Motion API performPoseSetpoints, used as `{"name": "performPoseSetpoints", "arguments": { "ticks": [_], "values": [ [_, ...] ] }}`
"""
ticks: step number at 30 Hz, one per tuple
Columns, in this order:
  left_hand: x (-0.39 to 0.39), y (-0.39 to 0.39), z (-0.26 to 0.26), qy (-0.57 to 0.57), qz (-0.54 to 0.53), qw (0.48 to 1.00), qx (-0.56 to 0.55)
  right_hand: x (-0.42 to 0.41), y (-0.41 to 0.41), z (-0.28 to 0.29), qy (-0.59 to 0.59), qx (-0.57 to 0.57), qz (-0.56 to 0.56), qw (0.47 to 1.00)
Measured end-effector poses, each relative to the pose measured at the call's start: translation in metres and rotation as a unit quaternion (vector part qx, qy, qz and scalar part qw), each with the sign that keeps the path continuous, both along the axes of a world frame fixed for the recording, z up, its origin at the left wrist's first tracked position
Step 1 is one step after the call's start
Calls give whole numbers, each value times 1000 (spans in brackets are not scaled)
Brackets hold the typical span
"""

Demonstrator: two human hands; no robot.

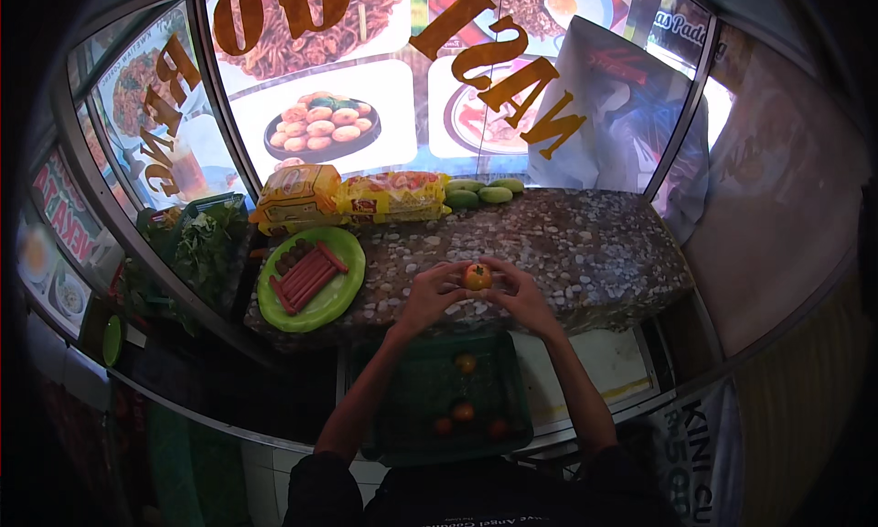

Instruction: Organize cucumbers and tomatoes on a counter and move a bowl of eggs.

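Note:
Between my two hands, over the front part of the stone-patterned counter (549, 239), is an orange-red tomato (478, 277) with its green calyx facing up. The fingers of my left hand (433, 295) hold its left side, and those of my right hand (519, 295) hold its right side. Below my hands, nearer my body, a green plastic basket (511, 390) contains several more tomatoes (463, 411). To the left of my hands lies a lime-green plate (346, 297) bearing a row of red sausages (309, 280) and some small brown balls (295, 252).
Yellow food packages (394, 196) and several green cucumbers (495, 195) line the counter's back edge, against a glass pane with lettering. Leafy greens (206, 249) fill a container at the left, behind a metal frame. A hanging sheet (603, 115) covers part of the glass at the right.

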State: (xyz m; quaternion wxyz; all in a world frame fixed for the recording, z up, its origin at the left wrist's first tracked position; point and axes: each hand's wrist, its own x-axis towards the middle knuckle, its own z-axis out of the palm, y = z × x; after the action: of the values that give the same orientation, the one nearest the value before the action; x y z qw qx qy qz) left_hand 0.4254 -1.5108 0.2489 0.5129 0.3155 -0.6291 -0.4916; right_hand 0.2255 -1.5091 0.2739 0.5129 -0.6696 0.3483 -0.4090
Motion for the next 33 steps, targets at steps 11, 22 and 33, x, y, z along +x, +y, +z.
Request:
{"name": "performPoseSetpoints", "arguments": {
  "ticks": [11,22,33],
  "values": [
    [28,-135,50,-178,80,972,-129,25,-146,11,8,-130,-36,991],
    [28,-225,36,-479,176,820,-260,54,-248,-33,81,-158,-112,978],
    [35,-238,22,-483,210,814,-245,64,-262,-38,84,-148,-131,977]
  ]
}}
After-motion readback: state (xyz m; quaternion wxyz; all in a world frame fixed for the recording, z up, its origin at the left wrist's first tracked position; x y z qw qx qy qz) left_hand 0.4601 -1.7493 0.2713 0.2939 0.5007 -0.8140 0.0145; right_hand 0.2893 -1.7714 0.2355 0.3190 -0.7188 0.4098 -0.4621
